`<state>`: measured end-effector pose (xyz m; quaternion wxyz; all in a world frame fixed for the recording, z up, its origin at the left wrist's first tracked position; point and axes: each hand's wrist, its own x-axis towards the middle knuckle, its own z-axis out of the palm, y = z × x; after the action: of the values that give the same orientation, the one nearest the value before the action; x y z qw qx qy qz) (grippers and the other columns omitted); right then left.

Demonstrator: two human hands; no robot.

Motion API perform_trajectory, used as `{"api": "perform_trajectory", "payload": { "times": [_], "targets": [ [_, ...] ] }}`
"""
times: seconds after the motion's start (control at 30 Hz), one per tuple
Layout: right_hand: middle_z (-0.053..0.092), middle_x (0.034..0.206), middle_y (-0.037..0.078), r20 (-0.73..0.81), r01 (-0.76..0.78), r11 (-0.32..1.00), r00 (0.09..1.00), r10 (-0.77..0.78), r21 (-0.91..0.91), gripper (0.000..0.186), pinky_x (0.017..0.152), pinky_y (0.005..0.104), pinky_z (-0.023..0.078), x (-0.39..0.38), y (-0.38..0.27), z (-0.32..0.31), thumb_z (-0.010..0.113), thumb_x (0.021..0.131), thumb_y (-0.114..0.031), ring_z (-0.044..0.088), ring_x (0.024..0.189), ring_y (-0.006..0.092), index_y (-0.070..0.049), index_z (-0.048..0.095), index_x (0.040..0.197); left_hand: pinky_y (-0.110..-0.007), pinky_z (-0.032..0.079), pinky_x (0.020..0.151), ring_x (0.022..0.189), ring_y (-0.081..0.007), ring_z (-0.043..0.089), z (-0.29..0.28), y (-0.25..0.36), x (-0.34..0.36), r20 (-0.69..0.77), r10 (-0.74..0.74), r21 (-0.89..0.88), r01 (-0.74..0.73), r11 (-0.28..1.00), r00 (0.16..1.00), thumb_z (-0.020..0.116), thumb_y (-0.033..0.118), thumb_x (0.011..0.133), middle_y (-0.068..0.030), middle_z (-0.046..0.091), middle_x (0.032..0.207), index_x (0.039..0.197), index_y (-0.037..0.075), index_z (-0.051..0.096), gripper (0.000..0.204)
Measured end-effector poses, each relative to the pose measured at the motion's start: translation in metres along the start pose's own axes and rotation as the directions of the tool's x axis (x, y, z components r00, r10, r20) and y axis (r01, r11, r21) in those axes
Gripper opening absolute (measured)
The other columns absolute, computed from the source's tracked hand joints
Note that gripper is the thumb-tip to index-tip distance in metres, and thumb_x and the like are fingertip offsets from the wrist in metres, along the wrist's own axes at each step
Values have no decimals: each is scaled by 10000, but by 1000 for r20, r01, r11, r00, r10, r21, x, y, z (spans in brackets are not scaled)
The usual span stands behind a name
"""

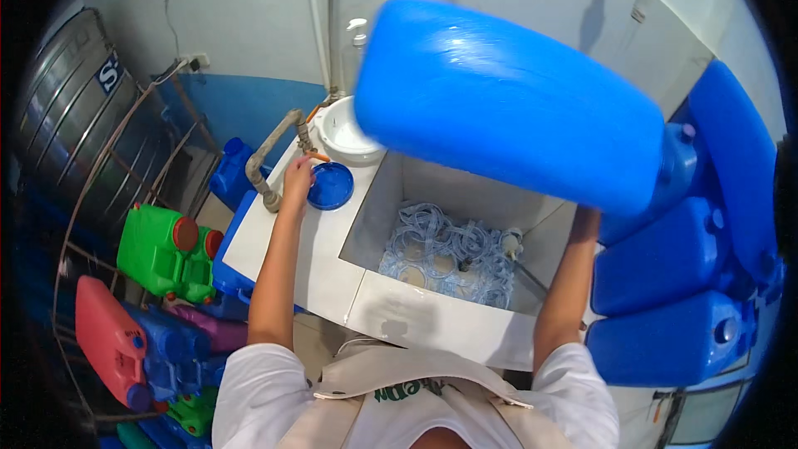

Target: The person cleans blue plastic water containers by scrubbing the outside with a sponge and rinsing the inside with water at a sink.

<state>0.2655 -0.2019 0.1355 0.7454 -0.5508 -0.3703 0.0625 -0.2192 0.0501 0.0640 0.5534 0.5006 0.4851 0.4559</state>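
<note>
A large blue water container [515,100] hung nearest the camera, tilted, its capped neck toward the right, above a white tiled sink [432,316]. The right hand [587,214] came up under its lower right edge; the container hid the fingers, so I cannot tell how they were closed, only that the hand met the underside there. The container thus sat above and to the left of that hand, over the basin, where a tangle of pale blue plastic rings [449,254] lay in water.

The left hand [297,176] was well apart from the container, on the counter's left side, fingers curled on the rim of a round blue lid [331,185] (just below a grey tap [274,154]). A white bowl [345,133] stood behind the lid. More blue containers [673,299] were stacked at the right; green and red jugs [166,254] lay at the left.
</note>
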Motion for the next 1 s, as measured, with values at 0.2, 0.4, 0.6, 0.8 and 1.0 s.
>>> {"api": "perform_trajectory", "payload": {
  "times": [0.2,0.4,0.6,0.8,1.0],
  "targets": [
    [518,1185,156,-6,-227,953,973,230,-202,398,905,397,394,-120,109,25,441,876,-239,505,1048,282,-35,487,1215,-212,402,561,639,-92,455,28,-11,36,-84,-146,-55,141,988,986,450,208,892,-10,491,797,1058,94,535,219],
    [462,1252,160,94,-20,672,987,133,-740,443,957,404,351,-178,145,35,429,894,-292,449,1119,293,-45,439,1261,-231,447,489,579,-108,477,26,-19,62,-23,-253,-213,242,947,967,454,175,875,-24,495,734,926,87,521,122],
    [406,1319,164,215,187,333,975,51,-924,491,1010,412,307,-198,157,22,417,912,-345,394,1189,304,-55,391,1307,-201,464,440,548,-153,490,22,15,96,28,-258,-615,220,757,966,494,56,836,-73,470,695,801,5,463,70],
    [365,1366,169,277,281,178,960,-43,-943,530,1047,423,273,-202,152,30,414,920,-390,351,1242,317,-66,365,1337,-275,520,649,668,-180,527,6,20,99,-47,-252,-669,157,727,967,493,140,896,-88,493,741,819,12,471,151],
    [359,1376,163,175,42,535,964,200,-844,547,1044,432,274,-199,156,21,410,910,-420,347,1246,326,-70,382,1330,-280,497,620,660,-161,519,21,14,79,-114,-123,-421,64,905,986,473,173,897,-62,500,766,901,51,507,127]
  ]
}}
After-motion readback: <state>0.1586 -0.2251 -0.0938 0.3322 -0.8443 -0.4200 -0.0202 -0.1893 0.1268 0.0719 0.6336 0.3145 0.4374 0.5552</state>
